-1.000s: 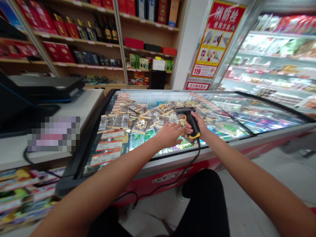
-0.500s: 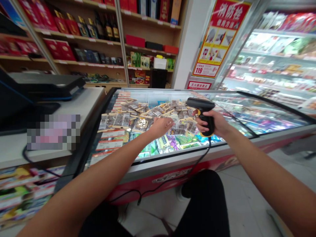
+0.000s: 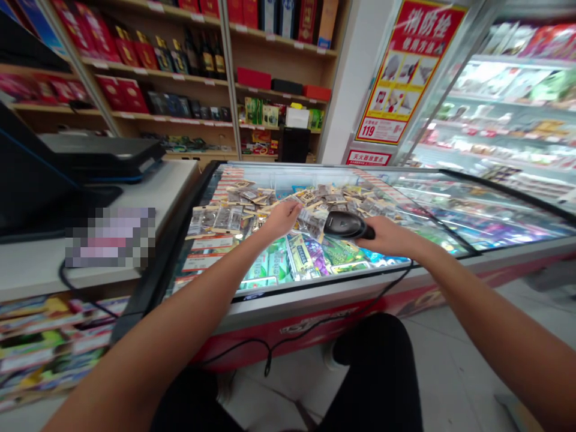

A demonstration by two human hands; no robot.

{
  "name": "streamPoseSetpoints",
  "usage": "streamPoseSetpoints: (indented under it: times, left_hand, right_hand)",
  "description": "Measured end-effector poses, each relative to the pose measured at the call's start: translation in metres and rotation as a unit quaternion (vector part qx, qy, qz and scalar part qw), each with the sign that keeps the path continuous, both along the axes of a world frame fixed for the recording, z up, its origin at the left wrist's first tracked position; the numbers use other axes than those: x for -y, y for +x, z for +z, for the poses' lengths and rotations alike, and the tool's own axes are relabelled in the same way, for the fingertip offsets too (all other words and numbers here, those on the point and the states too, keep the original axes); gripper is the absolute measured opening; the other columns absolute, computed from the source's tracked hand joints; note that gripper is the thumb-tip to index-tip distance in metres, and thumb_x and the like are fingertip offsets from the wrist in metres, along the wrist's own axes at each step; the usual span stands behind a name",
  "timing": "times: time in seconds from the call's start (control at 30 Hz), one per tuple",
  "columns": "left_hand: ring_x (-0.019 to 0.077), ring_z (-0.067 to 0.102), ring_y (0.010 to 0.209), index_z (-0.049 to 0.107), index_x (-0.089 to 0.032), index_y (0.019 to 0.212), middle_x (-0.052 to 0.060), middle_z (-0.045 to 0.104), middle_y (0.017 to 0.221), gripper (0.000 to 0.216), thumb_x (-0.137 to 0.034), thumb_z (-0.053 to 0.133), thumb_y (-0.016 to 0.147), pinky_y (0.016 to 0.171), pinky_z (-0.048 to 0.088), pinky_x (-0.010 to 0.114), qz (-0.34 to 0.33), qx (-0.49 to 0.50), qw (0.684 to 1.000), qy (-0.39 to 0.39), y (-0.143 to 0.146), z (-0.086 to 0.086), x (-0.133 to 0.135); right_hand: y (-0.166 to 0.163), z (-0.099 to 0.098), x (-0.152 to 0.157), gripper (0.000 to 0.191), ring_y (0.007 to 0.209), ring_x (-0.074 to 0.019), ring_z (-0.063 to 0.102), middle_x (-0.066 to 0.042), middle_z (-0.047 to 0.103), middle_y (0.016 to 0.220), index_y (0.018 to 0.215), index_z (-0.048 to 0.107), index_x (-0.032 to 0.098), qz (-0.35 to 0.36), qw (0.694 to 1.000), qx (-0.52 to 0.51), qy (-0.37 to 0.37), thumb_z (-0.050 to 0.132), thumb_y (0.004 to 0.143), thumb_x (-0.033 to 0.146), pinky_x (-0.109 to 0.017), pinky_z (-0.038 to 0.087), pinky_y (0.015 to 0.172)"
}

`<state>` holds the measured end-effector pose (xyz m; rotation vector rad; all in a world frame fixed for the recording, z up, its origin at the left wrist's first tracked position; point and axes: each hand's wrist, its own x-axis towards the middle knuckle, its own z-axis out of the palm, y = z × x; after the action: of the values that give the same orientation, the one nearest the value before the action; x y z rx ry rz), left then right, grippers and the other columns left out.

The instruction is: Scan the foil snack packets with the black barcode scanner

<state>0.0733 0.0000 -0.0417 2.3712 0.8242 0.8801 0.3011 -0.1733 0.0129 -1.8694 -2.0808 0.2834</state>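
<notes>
The head camera looks down over both bare forearms, which reach out to the glass lid of a chest freezer. The right hand is wrapped around the grip of a black barcode scanner, fingers closed about the handle, with the scanner's head lying low over the glass and pointing left toward the other hand. A black cable hangs from the scanner's grip, drops past the freezer's red front and loops above the floor. The left hand rests at the near edge of a heap of small packets spread across the lid, its fingers bent down onto a packet; whether it pinches one or only presses on it cannot be told. The scanner sits just beside that hand, at the right side of the heap and close to the packets. Under the glass lie colourful frozen goods, and a row of price labels runs along the lid's left edge. To the left stands a white counter bearing a dark till machine. Behind are wooden shelves of boxes and bottles, a red poster on the pillar, and an open chiller on the right.
</notes>
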Motion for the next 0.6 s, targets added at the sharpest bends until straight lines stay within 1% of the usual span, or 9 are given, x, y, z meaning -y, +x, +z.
streamPoseSetpoints:
  times: [0.1, 0.2, 0.47, 0.6]
  left_hand:
    - [0.0186, 0.056, 0.070, 0.057, -0.020, 0.077, 0.000, 0.057, 0.067, 0.035, -0.035, 0.037, 0.101, 0.066, 0.040, 0.028, 0.003, 0.003, 1.000, 0.000, -0.004, 0.003, -0.001]
    - [0.0185, 0.056, 0.070, 0.060, -0.019, 0.077, 0.001, 0.057, 0.067, 0.036, -0.035, 0.038, 0.101, 0.066, 0.040, 0.028, 0.016, 0.001, 1.000, 0.002, -0.007, 0.005, -0.003]
    - [0.0180, 0.053, 0.067, 0.060, -0.019, 0.076, 0.000, 0.056, 0.065, 0.037, -0.035, 0.039, 0.102, 0.063, 0.037, 0.027, 0.033, 0.004, 0.999, -0.002, -0.011, 0.009, -0.005]
    - [0.0178, 0.054, 0.068, 0.060, -0.019, 0.077, 0.001, 0.058, 0.067, 0.036, -0.034, 0.039, 0.101, 0.064, 0.038, 0.028, 0.031, 0.006, 0.999, 0.006, -0.012, 0.009, -0.007]
  right_hand:
    - [0.000, 0.003, -0.002, 0.022, 0.058, -0.0172, 0.052, -0.002, 0.063, 0.063, 0.068, 0.061, 0.019, 0.000, 1.000, -0.001, -0.008, 0.064, 0.074, 0.040, -0.027, 0.035, 0.055]
    - [-0.003, 0.005, -0.005, 0.021, 0.057, -0.0168, 0.051, -0.001, 0.061, 0.060, 0.065, 0.059, 0.020, -0.003, 1.000, 0.001, -0.010, 0.063, 0.072, 0.039, -0.027, 0.034, 0.054]
    - [-0.006, 0.006, -0.008, 0.023, 0.057, -0.0177, 0.052, -0.001, 0.059, 0.059, 0.064, 0.060, 0.020, -0.018, 1.000, 0.011, 0.017, 0.064, 0.072, 0.042, -0.028, 0.036, 0.055]
    - [-0.003, 0.008, -0.008, 0.024, 0.058, -0.0180, 0.052, -0.002, 0.058, 0.058, 0.064, 0.060, 0.020, -0.013, 1.000, -0.005, 0.015, 0.065, 0.072, 0.043, -0.028, 0.037, 0.055]
